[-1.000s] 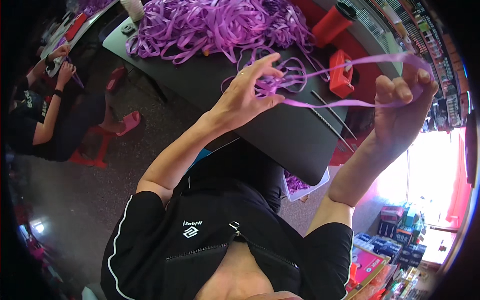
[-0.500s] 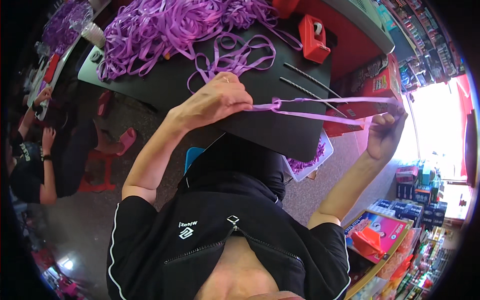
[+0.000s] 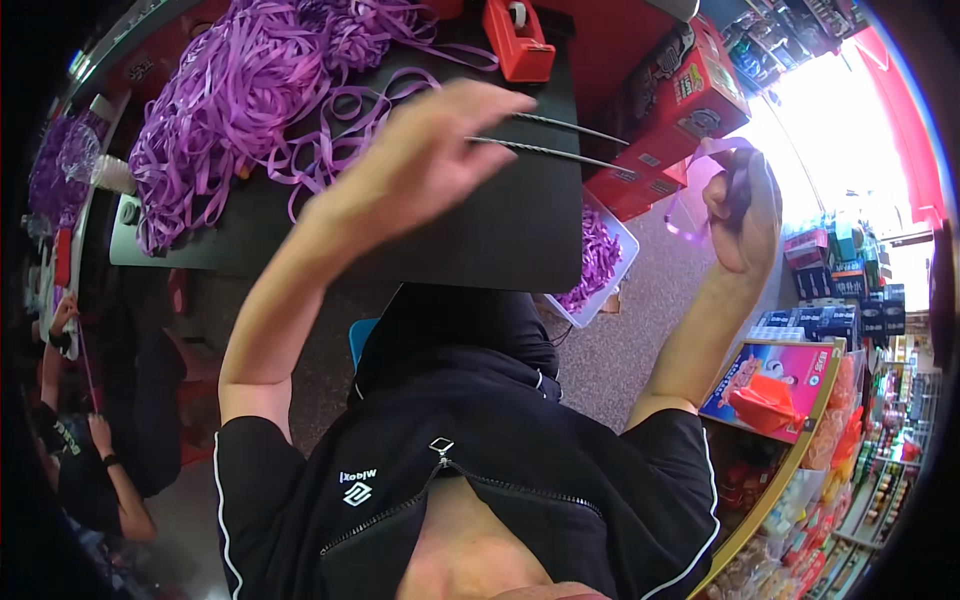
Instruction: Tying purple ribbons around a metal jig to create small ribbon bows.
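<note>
My right hand [image 3: 742,212] is raised at the right, fingers closed on a loop of purple ribbon [image 3: 700,190] that curls above and left of it. My left hand [image 3: 430,160] hovers blurred over the black table [image 3: 500,220], fingers spread, nothing visibly in it. A large heap of purple ribbon [image 3: 230,110] lies on the table's far left. Two thin metal rods [image 3: 560,140] lie on the table just beyond my left hand.
A red tape dispenser [image 3: 518,40] stands at the table's back. A white tray with purple ribbon scraps [image 3: 598,262] sits on the floor by red cartons [image 3: 670,110]. Another person [image 3: 90,430] sits at left. Shop shelves [image 3: 830,440] with packaged goods line the right.
The ribbon stretched between both hands has left my left hand, which has opened and lifted. My right hand has gathered the ribbon into a loop and risen.
</note>
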A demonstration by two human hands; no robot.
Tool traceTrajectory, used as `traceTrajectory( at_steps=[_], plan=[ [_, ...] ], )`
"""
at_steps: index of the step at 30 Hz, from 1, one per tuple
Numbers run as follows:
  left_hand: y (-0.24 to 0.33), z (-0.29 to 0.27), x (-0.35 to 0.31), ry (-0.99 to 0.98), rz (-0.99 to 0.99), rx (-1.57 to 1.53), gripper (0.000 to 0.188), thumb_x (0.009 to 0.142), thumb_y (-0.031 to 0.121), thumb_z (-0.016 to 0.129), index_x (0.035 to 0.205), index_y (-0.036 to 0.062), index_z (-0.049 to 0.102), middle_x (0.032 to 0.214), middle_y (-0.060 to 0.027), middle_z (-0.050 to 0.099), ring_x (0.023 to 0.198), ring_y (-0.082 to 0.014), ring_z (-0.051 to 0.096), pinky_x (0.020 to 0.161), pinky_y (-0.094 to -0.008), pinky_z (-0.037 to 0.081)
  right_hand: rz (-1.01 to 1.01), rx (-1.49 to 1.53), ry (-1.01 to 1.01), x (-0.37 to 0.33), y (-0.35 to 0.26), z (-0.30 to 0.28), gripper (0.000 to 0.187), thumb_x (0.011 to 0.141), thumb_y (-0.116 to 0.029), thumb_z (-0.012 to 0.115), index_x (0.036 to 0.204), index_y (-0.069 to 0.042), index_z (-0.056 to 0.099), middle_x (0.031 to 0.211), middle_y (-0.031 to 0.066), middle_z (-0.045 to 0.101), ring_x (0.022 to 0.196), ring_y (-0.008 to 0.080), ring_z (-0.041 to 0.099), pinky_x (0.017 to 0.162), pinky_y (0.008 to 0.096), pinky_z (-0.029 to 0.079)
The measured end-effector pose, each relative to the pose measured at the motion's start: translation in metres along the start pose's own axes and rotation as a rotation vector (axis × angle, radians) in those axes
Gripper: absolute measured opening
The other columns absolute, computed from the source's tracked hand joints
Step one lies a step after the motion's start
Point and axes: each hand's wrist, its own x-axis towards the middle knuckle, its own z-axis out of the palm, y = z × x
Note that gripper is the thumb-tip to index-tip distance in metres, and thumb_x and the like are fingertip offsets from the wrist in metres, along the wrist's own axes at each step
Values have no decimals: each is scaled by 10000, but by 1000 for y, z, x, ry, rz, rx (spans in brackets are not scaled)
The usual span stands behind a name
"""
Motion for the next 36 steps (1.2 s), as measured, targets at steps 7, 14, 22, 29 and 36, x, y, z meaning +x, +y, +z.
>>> traceTrajectory(
  at_steps=[7, 14, 22, 29, 36],
  plan=[
    [24, 116, 32, -367, -209, -664, 470, 783, 132, 715, 1195, -14, 544, 1044, -85, 638, 991, -188, 600, 894, -313, 465, -200, 127, -259, -12, -33, -11, 318, 976, -266, 474, 1105, 13, 555, 1043, 163, 636, 525, 63, 449, 446, 181, 312],
    [14, 121, 33, -463, -503, -1231, 131, 853, 75, 649, 955, -6, 643, 807, -29, 634, 761, -104, 614, 738, -241, 493, -168, 190, -18, -48, -20, -139, 277, 963, -247, 502, 1053, -4, 599, 1031, 152, 627, 659, 91, 523, 526, 191, 415],
    [24, 167, 80, -541, -370, -913, 180, 855, 109, 660, 982, -19, 670, 873, -59, 669, 813, -92, 615, 771, -237, 487, -103, -681, 178, -67, 51, -82, 296, 919, -170, 565, 1153, 4, 613, 1069, 98, 662, 990, 136, 603, 839, 286, 478],
    [25, 213, 118, -553, -128, -634, 180, 825, 90, 661, 972, -10, 688, 881, -89, 687, 809, -117, 630, 760, -251, 497, 175, -206, 211, -42, 94, -98, 222, 826, 18, 642, 1047, 36, 641, 938, 97, 674, 812, 108, 630, 743, 210, 492],
    [-10, 207, 137, -344, 92, -279, 404, 797, 105, 680, 1191, 62, 600, 1114, -142, 613, 1023, -210, 598, 898, -299, 467, 38, -208, 276, 0, 139, -93, 163, 796, -56, 708, 937, 11, 663, 828, 44, 664, 750, 80, 599, 682, 212, 481]
  ],
)
